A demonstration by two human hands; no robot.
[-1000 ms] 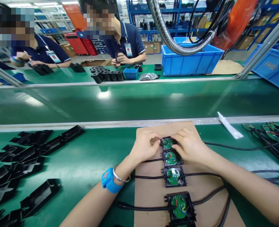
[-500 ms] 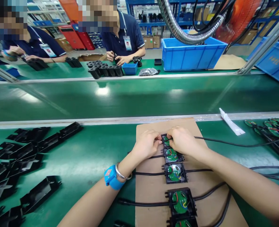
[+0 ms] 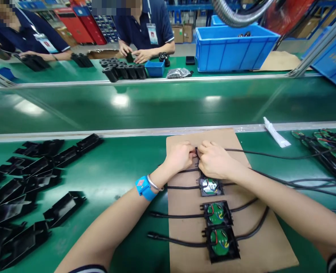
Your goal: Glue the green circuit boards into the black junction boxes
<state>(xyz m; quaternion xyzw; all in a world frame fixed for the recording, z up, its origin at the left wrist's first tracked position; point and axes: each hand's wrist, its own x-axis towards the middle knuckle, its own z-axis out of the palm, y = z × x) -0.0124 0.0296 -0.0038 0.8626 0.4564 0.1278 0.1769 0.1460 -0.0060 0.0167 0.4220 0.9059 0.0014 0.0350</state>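
My left hand (image 3: 182, 156) is closed, thumb and fingers pinched at the left edge of a small black plastic housing (image 3: 196, 151) at the far end of a row. Against it from the right, my right hand (image 3: 214, 161) has curled fingers on the same housing and covers most of it. Nearer to me, several like housings lie in line on a cardboard sheet (image 3: 185, 235). Among them, an open housing (image 3: 220, 242) shows a round green circuit board with coloured wires. Black cables (image 3: 182, 217) run out of both sides. A blue strap (image 3: 145, 187) and a bangle circle my left wrist.
Black shells (image 3: 63, 207) lie in rows on the left. At the right are a white tube (image 3: 276, 132) and a pile of wired boards (image 3: 327, 148). Across the belt, two people work near a blue crate (image 3: 233, 49) and black parts (image 3: 123, 70).
The scene has shifted upward in view as my head tilts down. My hands stay at the far housing, closer together, and now hide its board and much of the neighbouring one.
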